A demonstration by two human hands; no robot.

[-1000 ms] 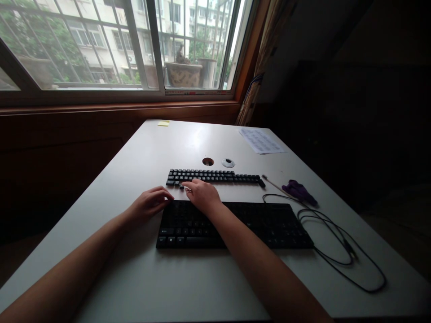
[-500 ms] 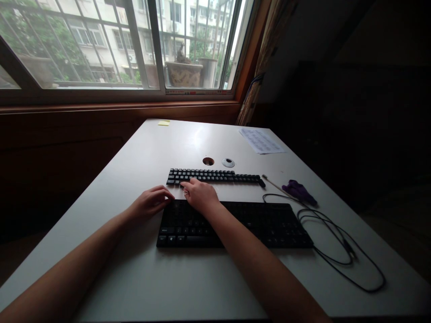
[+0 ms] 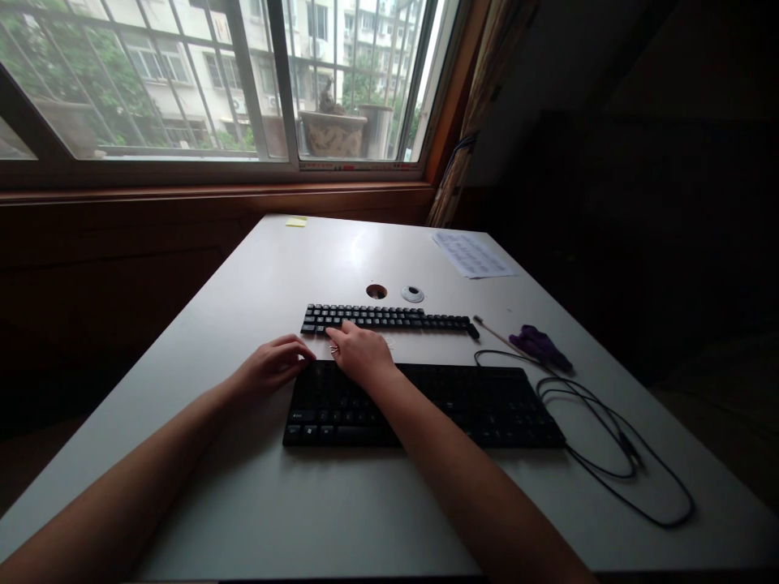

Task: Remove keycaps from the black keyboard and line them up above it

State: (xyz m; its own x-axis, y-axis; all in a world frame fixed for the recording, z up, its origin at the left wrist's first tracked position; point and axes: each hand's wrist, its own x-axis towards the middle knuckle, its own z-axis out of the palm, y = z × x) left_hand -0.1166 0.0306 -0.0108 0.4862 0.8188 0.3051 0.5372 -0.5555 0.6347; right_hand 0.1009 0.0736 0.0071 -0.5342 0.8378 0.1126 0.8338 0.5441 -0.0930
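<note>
White desk (image 3: 273, 503) in a dim room, beneath a barred window (image 3: 283, 97); at its far end lie a yellow note (image 3: 296, 221) and printed sheets (image 3: 475, 255). A black, full-size keyboard (image 3: 487, 405) rests flat near the middle, its cable (image 3: 669, 527) looped to the right beside a purple cloth (image 3: 540, 347). Just beyond it, small black keycaps (image 3: 395, 319) sit in close rows. Both forearms reach forward from the lower edge. The left hand (image 3: 273, 363), half curled, has its fingertips at the keyboard's far left corner; the right hand (image 3: 365, 353), ringed and loosely bent, reaches over the keyboard to the keycaps' near left end; whether either grips anything cannot be told
</note>
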